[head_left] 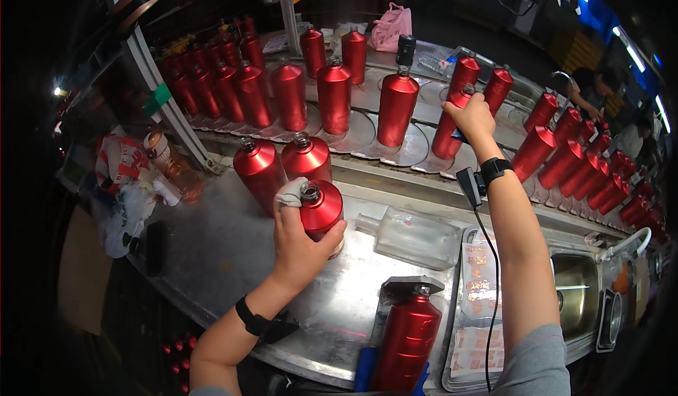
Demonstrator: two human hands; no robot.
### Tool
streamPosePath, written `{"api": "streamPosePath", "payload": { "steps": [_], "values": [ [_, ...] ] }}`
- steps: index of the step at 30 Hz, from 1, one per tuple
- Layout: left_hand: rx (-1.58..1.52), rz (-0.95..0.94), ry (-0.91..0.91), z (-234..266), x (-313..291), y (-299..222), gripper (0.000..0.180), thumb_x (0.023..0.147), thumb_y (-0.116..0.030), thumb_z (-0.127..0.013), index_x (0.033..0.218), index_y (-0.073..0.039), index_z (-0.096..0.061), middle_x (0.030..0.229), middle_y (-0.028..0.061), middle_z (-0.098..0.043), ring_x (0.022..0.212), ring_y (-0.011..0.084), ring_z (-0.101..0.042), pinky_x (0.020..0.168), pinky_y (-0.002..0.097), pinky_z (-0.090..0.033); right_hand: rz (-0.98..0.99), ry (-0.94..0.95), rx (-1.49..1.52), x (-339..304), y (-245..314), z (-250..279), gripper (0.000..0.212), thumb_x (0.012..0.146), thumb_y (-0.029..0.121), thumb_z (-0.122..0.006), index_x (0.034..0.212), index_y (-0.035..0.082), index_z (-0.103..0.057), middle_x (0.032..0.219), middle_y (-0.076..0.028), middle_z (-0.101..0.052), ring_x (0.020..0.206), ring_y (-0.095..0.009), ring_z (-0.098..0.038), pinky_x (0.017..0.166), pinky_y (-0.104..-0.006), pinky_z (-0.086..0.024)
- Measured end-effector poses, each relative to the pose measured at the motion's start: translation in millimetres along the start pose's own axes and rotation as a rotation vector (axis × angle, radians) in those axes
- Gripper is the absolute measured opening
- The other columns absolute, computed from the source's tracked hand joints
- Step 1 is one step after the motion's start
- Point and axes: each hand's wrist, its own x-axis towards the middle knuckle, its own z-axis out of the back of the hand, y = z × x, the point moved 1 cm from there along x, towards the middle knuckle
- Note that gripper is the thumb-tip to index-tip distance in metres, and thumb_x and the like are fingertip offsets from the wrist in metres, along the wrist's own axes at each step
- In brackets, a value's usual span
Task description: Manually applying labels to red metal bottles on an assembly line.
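My left hand point(300, 244) is closed around a red bottle point(323, 209) with a bare threaded neck, above the metal table. A white wrap covers one of its fingertips. Two more red bottles point(258, 173) stand just behind it. Farther off to the right, my right hand point(472, 117) grips another red bottle point(446, 138) near its shoulder, at the conveyor of round plates. My fingers hide part of that bottle's top. Close to me, a red bottle point(407, 343) lies tilted in a holder with blue sides.
A clear glass bottle point(418, 237) lies on the metal table point(233, 262). Right of it sits a tray of printed sheets point(474, 290), then a metal sink point(573, 286). Many red bottles line the conveyor point(353, 133). A metal post point(169, 106) rises at left. Another person point(590, 89) is far right.
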Motion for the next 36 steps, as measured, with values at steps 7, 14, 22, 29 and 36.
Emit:
{"api": "streamPosePath", "payload": {
  "steps": [7, 14, 22, 29, 36],
  "values": [
    [0.065, -0.058, 0.032, 15.8, -2.5, -11.7, 0.086, 0.070, -0.020, -0.085, 0.139, 0.000, -0.038, 0.140, 0.0233, -0.039, 0.128, 0.0400, -0.043, 0.109, 0.0456, -0.037, 0.076, -0.056, 0.041, -18.9, -44.6, 37.8, 0.075, 0.071, 0.057, -0.076, 0.109, -0.004, -0.056, 0.108, -0.027, -0.066, 0.104, -0.042, -0.065, 0.087, -0.0472, -0.052],
    [-0.236, -0.289, 0.114, 37.5, -4.0, -70.5, 0.095, 0.071, -0.016, -0.084, 0.146, 0.003, -0.030, 0.148, 0.0263, -0.035, 0.135, 0.0383, -0.041, 0.113, 0.0450, -0.033, 0.387, 0.114, 0.523, -109.0, -13.0, 161.2, 0.065, 0.071, 0.041, -0.082, 0.115, 0.000, -0.059, 0.102, -0.016, -0.070, 0.095, -0.029, -0.069, 0.087, -0.0379, -0.051],
    [-0.685, -0.032, 0.299, 40.0, -8.6, -123.3, 0.114, 0.065, -0.019, -0.091, 0.150, -0.002, -0.016, 0.140, 0.0171, -0.043, 0.126, 0.0283, -0.051, 0.106, 0.0412, -0.042, 1.038, 0.541, 0.811, -219.2, 63.6, 216.1, 0.102, 0.061, 0.038, -0.094, 0.141, 0.000, -0.044, 0.122, -0.014, -0.061, 0.108, -0.021, -0.062, 0.095, -0.0346, -0.048],
    [-0.357, 0.367, -0.209, 130.1, -47.7, -44.1, 0.100, 0.066, -0.009, -0.086, 0.145, -0.003, -0.025, 0.133, 0.0144, -0.046, 0.121, 0.0249, -0.051, 0.104, 0.0398, -0.044, 0.257, -0.073, 0.246, -64.8, -20.6, 96.1, 0.103, 0.070, 0.064, -0.076, 0.141, -0.003, -0.044, 0.134, -0.026, -0.052, 0.121, -0.038, -0.057, 0.100, -0.0459, -0.047],
    [0.001, 0.406, -0.454, 163.2, -45.5, 117.4, 0.095, 0.068, -0.008, -0.084, 0.145, 0.000, -0.029, 0.139, 0.0171, -0.045, 0.124, 0.0271, -0.049, 0.107, 0.0387, -0.040, -0.215, 0.057, 0.101, -10.3, -53.1, 38.6, 0.105, 0.065, 0.071, -0.075, 0.135, -0.001, -0.044, 0.129, -0.028, -0.058, 0.118, -0.040, -0.060, 0.097, -0.0474, -0.049]
  ]
}}
